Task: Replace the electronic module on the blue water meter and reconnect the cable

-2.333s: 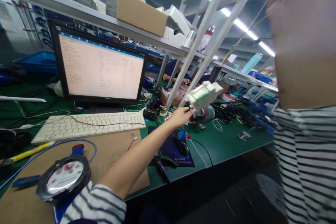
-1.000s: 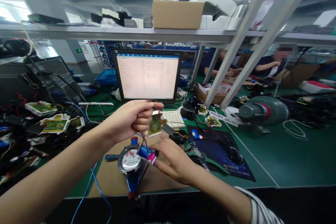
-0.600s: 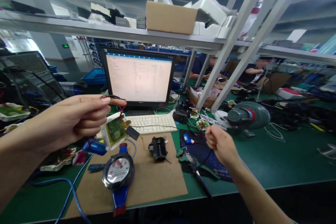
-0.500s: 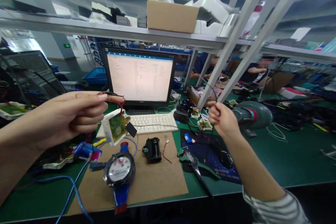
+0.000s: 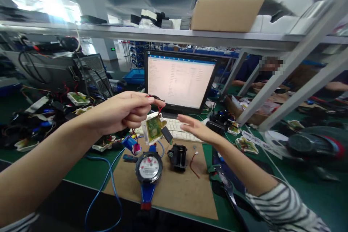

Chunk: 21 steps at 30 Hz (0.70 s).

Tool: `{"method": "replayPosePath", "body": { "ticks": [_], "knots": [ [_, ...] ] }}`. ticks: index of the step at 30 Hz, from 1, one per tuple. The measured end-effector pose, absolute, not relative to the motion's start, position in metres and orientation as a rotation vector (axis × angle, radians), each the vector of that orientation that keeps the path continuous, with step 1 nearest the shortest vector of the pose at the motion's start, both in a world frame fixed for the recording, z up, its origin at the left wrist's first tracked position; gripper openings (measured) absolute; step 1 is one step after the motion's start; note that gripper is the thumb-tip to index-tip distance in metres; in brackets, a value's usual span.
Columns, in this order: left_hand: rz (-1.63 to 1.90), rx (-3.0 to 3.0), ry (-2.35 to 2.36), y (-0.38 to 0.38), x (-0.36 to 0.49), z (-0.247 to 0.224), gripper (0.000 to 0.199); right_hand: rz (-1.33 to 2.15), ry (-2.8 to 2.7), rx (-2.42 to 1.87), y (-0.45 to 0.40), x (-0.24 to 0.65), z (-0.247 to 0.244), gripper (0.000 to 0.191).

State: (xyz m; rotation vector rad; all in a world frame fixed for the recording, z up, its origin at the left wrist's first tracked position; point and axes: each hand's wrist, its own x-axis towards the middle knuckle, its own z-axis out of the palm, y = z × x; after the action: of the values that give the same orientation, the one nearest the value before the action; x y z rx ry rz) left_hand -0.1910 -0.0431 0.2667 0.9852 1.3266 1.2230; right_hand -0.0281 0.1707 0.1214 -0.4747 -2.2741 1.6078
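Observation:
My left hand (image 5: 133,110) is closed in a pinch on thin red and black wires (image 5: 156,98). From these wires hangs a green circuit board (image 5: 154,129) in a white plastic housing, with a small black piece (image 5: 166,135) dangling at its side. My right hand (image 5: 197,128) is to the right of the board, fingers stretched out and nothing in them, in front of the white keyboard (image 5: 174,125). Below lie a blue water meter (image 5: 149,168) with a round dial, a black battery holder (image 5: 178,157) and a short red wire (image 5: 193,166) with a white connector.
A cardboard sheet (image 5: 190,199) covers part of the green bench. Behind the keyboard stands a monitor (image 5: 179,79). Pliers (image 5: 228,185) lie at right, near a motor-like cylinder (image 5: 312,145). Wired boards crowd the left; a blue cable (image 5: 111,174) loops over the front edge. A person sits beyond.
My right hand has let go of a thin dark cable, opened and moved left toward the board. My left hand keeps its pinch on the wires. The camera view has turned left.

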Motion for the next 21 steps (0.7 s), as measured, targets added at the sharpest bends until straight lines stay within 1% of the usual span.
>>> {"method": "replayPosePath", "body": {
  "ticks": [2, 4, 6, 9, 11, 14, 17, 21],
  "knots": [
    [1.242, 1.01, 1.351, -0.045, -0.192, 0.265, 0.022, 1.715, -2.428, -0.28, 0.145, -0.035, 0.104, 0.056],
    [1.254, 1.019, 1.377, -0.048, -0.193, 0.264, 0.022, 1.62, -2.576, -0.192, 0.131, -0.036, 0.095, 0.054],
    [1.259, 1.012, 1.389, -0.052, -0.195, 0.261, 0.023, 1.338, -2.753, -0.257, 0.125, -0.034, 0.089, 0.059],
    [1.274, 1.002, 1.379, -0.056, -0.197, 0.258, 0.023, 0.893, -2.917, -0.559, 0.125, -0.026, 0.077, 0.064],
    [1.278, 0.984, 1.358, -0.057, -0.198, 0.256, 0.022, 0.78, -2.935, -0.725, 0.127, -0.022, 0.067, 0.059],
    [1.311, 0.934, 1.302, -0.054, -0.195, 0.254, 0.022, 0.829, -2.93, -0.811, 0.132, -0.016, 0.051, 0.045],
    [1.428, 0.88, 1.176, -0.044, -0.183, 0.254, 0.022, 0.945, -2.879, -0.803, 0.136, -0.012, 0.041, 0.032],
    [1.573, 0.768, 1.004, -0.02, -0.154, 0.241, 0.02, 1.145, -2.723, -0.736, 0.136, -0.007, 0.036, 0.027]
  ]
}}
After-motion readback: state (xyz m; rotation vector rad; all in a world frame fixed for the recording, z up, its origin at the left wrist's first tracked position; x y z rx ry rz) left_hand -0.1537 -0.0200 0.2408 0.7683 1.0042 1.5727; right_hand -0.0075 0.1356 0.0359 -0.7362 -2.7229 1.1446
